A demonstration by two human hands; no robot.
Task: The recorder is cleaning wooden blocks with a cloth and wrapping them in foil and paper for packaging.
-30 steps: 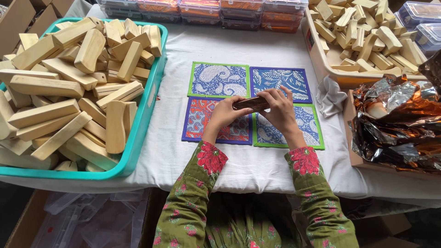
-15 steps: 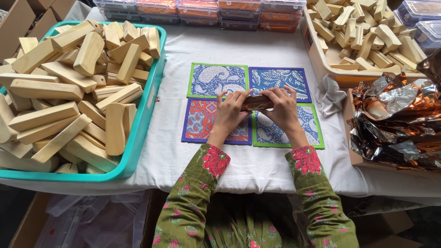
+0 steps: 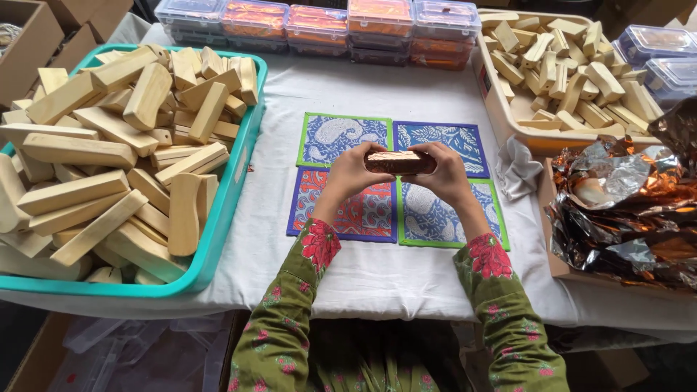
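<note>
While both hands (left (image 3: 353,171), right (image 3: 444,173)) pinch the foil-wrapped bar (image 3: 396,161), fingertips should press folds flat evenly.

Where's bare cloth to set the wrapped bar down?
Both hands, left hand and right hand, hold the foil-wrapped bar over the four patterned mats. Bare white cloth lies between the mats and the near edge, and between the mats and the lidded boxes. The teal bin and foil heap crowd the sides.
</note>
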